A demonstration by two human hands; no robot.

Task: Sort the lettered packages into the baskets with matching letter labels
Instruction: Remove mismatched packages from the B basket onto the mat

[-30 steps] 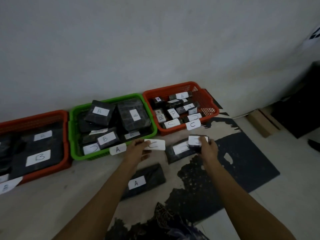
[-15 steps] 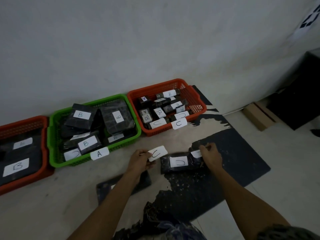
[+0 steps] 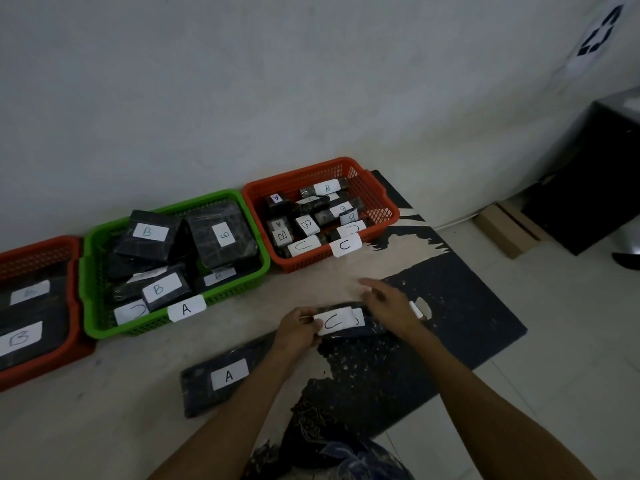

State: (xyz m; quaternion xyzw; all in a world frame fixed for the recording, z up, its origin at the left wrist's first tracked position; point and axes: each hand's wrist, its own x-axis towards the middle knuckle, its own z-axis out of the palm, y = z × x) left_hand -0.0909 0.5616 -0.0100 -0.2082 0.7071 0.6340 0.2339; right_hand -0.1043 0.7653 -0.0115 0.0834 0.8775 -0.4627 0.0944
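Floor against a bare wall: my left hand (image 3: 298,329) pinches a C package (image 3: 341,322) beside my spread, empty right hand (image 3: 388,304), near the mat's (image 3: 485,323) left edge. Baskets A (image 3: 138,327), C (image 3: 377,202) still mixed; A package (image 3: 221,379) unsorted. Half a second back, right hand gripped a package.

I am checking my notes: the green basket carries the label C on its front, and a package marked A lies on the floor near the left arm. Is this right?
Not quite. In the head view the green basket carries the label A on its front, not C. The package marked A does lie on the floor near the left arm.
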